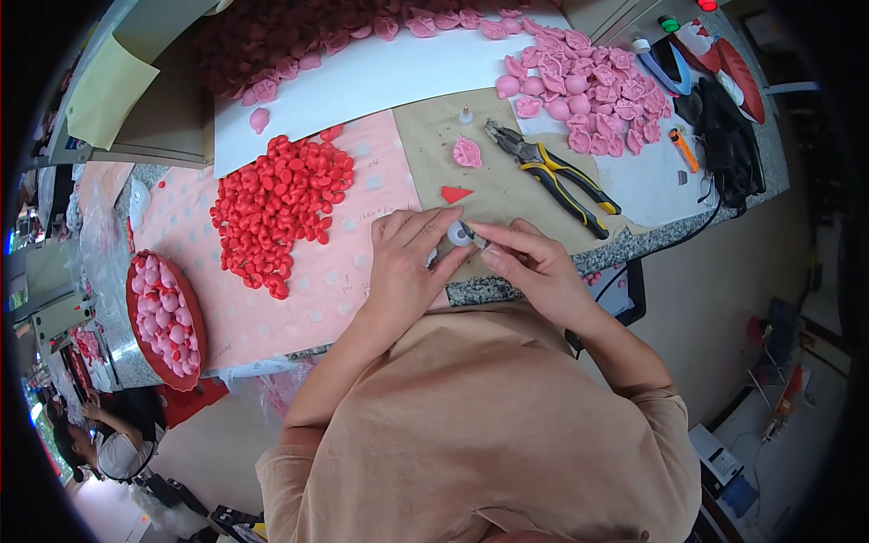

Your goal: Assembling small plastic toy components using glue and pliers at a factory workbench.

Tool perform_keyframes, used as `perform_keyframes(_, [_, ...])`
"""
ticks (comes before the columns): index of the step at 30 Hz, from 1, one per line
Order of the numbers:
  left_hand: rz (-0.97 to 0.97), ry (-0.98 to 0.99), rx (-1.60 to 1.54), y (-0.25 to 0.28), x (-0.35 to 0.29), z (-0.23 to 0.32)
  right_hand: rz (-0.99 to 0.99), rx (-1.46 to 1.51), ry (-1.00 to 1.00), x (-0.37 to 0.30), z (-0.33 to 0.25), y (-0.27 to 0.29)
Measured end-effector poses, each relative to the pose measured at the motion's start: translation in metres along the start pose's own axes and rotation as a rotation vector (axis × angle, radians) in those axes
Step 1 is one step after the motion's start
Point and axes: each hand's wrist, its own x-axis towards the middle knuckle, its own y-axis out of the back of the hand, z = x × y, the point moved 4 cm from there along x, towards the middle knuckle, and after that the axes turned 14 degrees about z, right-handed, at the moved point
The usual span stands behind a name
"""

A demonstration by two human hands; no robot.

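Observation:
At the front edge of the table, my left hand (412,258) and my right hand (536,264) meet over a small round whitish piece (458,235). The left thumb and fingers close around that piece. The right thumb and forefinger are pinched at its side, by a small dark thin bit whose kind I cannot make out. Just beyond the fingertips lies a red triangular scrap (456,194). Farther back are a pink petal-shaped piece (467,152) and a small clear pointed tip (465,115). Pliers with yellow and black handles (552,176) rest to the right.
Red rounded pieces (281,208) are heaped at left, near a red dish (192,317) of pink and red pieces. Pink petal-shaped pieces (588,90) pile at back right. An orange lighter (683,149) and black cloth (731,149) lie far right. Another person (122,448) sits far left.

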Motion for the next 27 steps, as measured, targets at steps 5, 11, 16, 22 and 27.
perform_keyframes(5, [0.015,-0.011,0.0,0.0,0.0,0.0,-0.038,0.237,-0.297,0.001,0.0,0.005])
perform_keyframes(11, [0.007,-0.008,0.0,0.0,0.002,0.0,-0.144,0.094,-0.158,0.006,-0.008,0.008])
perform_keyframes(16, [-0.018,-0.017,-0.009,0.0,0.003,-0.004,-0.178,-0.036,-0.002,0.01,-0.012,0.009])
perform_keyframes(22, [-0.048,-0.009,-0.032,-0.001,0.005,-0.005,-0.185,-0.167,0.011,0.014,-0.016,0.012])
perform_keyframes(27, [-0.068,-0.017,-0.041,0.0,0.006,-0.006,-0.277,0.188,-0.481,0.015,-0.006,0.014])
